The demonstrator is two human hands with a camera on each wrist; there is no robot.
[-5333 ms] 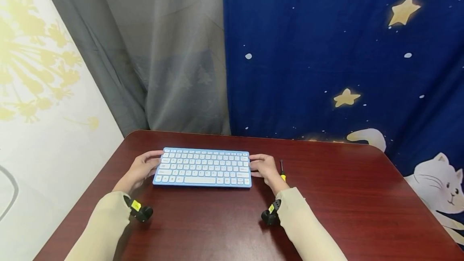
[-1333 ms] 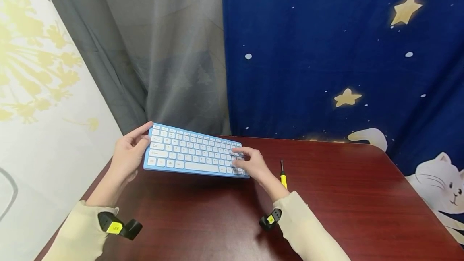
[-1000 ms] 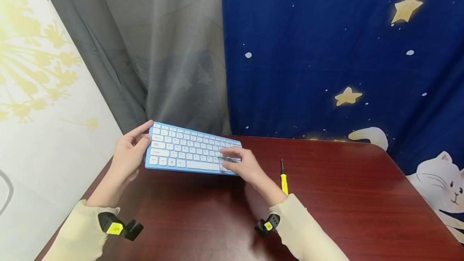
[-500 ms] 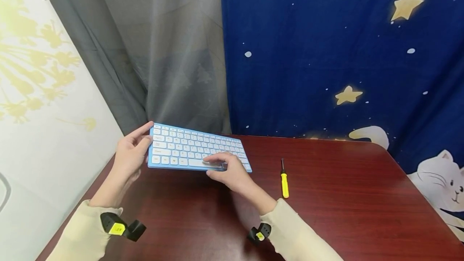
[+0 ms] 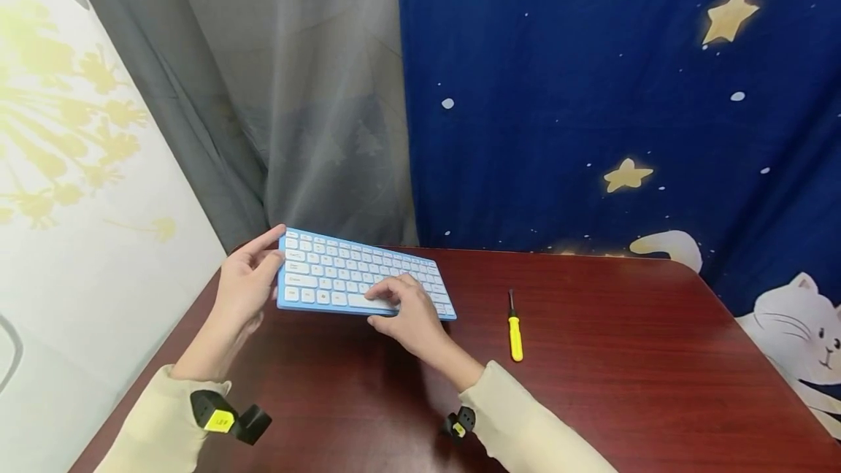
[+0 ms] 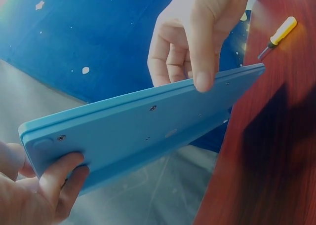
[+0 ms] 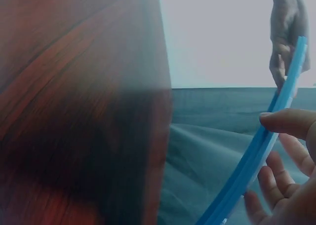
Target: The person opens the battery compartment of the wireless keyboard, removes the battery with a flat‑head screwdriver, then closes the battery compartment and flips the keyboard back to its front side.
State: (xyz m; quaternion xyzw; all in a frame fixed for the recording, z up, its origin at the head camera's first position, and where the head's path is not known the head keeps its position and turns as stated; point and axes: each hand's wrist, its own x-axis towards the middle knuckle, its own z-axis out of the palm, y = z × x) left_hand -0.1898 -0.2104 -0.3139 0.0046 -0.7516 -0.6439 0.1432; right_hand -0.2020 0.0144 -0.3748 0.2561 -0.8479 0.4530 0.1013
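Plainly, both hands are clamped on a blue keyboard with white keys [image 5: 351,268], which is tilted, its left end raised above the table [image 5: 591,371]. Whether its far right corner touches the wood, I cannot tell. The left hand [image 5: 244,283] grips the short left end, its index finger reaching up to the far corner and other fingertips pressed against the underside. The right hand [image 5: 415,316] pinches the near long edge around the space bar, fingers over the keys and thumb below on the back. Several small screws [image 6: 153,108] show in that blue back in the left wrist view.

To the right of the keyboard, well apart from it, a screwdriver [image 5: 515,338] with a yellow handle lies on the table, its dark shaft pointing away from the person. Cream sleeves [image 5: 535,422] cover the forearms, and a black wrist camera [image 5: 213,414] with a yellow label sits at the left cuff. Behind the table hang a grey curtain [image 5: 328,71] and a blue curtain [image 5: 512,130] printed with stars and a white cat.
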